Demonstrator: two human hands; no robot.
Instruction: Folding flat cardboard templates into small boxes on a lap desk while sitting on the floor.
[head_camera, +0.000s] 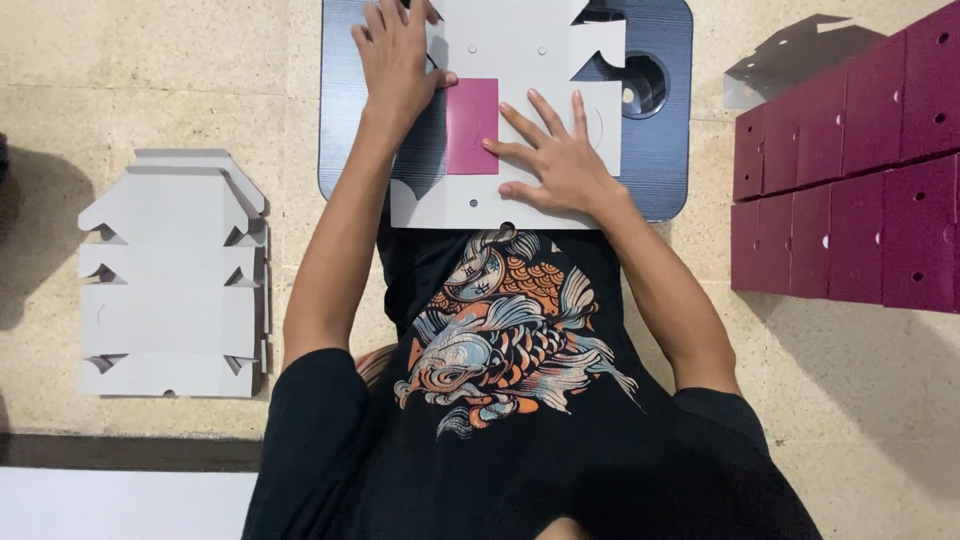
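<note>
Two bare hands press a flat white cardboard cutout (505, 130) against a dark blue board (660, 150), seen from above by a camera on the person's head. Nearest the camera is the person's black shirt with an orange and blue fish print (500, 340). Just past it, the right hand (560, 160) lies open, fingers spread, palm down on the lower right part of the cutout, its fingertips touching the edge of a magenta panel (472, 125) that sits at the middle of the white sheet. Farther out, the left hand (395, 60) also lies open and flat, holding down the upper left part of the sheet; neither hand grips anything.

On the left of the beige floor (180, 90) lies a stack of white cut blanks (175, 290), well apart from the board. On the right lie rows of magenta folded pieces (850, 190) with small holes, and beyond them a grey flat piece (790, 60).

Judging from this, the magenta panel could slide or sit crooked if either palm lifts or pushes sideways. The cutout overhangs the board's near edge, so uneven pressure there might crease it.
</note>
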